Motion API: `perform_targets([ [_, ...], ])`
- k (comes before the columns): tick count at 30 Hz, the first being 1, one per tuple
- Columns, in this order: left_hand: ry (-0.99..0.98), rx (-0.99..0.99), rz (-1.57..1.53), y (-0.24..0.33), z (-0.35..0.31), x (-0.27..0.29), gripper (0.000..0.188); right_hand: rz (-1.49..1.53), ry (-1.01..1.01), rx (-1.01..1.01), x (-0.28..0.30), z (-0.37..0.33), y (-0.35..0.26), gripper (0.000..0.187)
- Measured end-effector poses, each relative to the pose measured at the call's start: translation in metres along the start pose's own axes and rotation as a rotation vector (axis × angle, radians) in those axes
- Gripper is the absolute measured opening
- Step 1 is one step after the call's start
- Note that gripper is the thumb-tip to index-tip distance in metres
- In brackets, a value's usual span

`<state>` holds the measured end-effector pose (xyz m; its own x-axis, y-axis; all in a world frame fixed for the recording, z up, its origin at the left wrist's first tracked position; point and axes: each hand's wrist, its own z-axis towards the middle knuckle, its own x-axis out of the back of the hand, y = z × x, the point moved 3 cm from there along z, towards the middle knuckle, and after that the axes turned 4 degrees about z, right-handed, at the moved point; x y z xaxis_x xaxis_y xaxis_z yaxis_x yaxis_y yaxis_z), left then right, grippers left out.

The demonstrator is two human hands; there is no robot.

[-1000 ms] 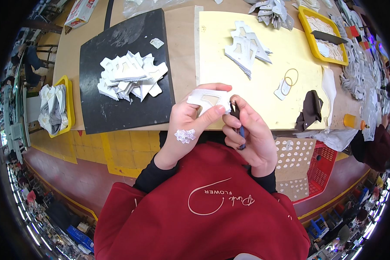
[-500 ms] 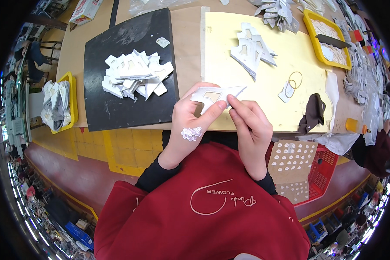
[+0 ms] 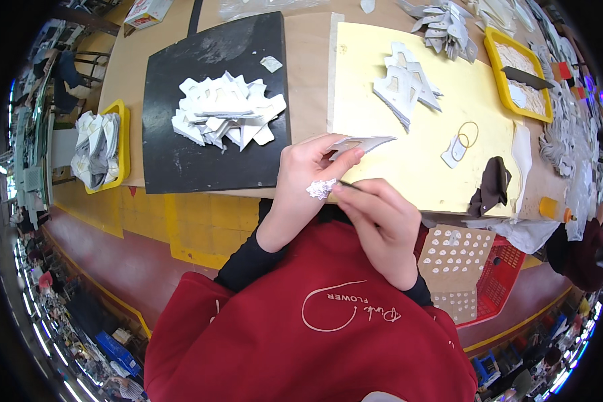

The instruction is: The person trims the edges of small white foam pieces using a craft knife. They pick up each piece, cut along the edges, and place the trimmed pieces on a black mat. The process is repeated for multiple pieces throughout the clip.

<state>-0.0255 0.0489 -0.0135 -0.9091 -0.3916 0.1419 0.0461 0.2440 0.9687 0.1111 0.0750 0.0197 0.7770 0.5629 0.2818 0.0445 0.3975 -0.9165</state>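
My left hand [image 3: 306,175] pinches a white shoe-upper piece [image 3: 363,144] with a cut-out window between thumb and fingers, above the table's near edge. A clump of small white bits [image 3: 320,189] sits on the back of that hand, by the base of the thumb. In my right hand [image 3: 386,218] is a thin dark tool [image 3: 348,185], its tip at the clump; most of it is hidden by the fingers. A heap of similar white pieces [image 3: 221,100] lies on a black board [image 3: 181,167]. More pieces [image 3: 409,84] rest on the yellow sheet [image 3: 362,181].
On the left, a yellow tray [image 3: 124,144] holds stacked pieces. At the far right, another yellow tray [image 3: 509,104] contains small pale parts. A rubber band [image 3: 472,130], a brown cloth [image 3: 492,187] and an orange-yellow bottle [image 3: 551,208] lie rightward. A red crate [image 3: 506,275] with dotted cardboard stands below.
My right hand has left the white piece and moved down to the clump on my left hand, the dark tool now showing. The left hand has tilted the piece. The view has shifted slightly.
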Motion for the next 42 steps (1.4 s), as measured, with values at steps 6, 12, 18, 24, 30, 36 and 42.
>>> perform_targets([
  [6,0.119,-0.144,0.339,0.002,0.010,0.023,0.023,-0.253,-0.355,-0.037,-0.005,0.003,-0.003,0.042],
  [12,0.635,-0.223,0.124,0.021,0.012,0.104,0.036,-0.165,-0.156,-0.070,0.028,0.022,0.011,0.056],
  [18,0.660,-0.166,0.989,0.001,0.014,0.173,0.039,-0.671,0.301,-0.237,0.059,0.060,0.096,0.050],
  [24,0.810,-0.313,0.438,0.011,-0.003,0.141,0.025,-0.306,0.092,-0.279,0.034,0.051,0.095,0.032],
  [30,0.197,-0.319,0.683,-0.012,0.017,0.017,0.042,-0.146,0.075,-0.380,0.025,0.018,0.076,0.025],
  [36,0.117,-0.318,0.779,-0.019,0.016,-0.003,0.047,-0.133,0.225,-0.346,0.041,0.005,0.059,0.029],
  [42,-0.073,-0.011,0.217,-0.021,0.006,-0.001,0.030,-0.012,0.169,-0.293,0.040,0.000,0.039,0.035],
])
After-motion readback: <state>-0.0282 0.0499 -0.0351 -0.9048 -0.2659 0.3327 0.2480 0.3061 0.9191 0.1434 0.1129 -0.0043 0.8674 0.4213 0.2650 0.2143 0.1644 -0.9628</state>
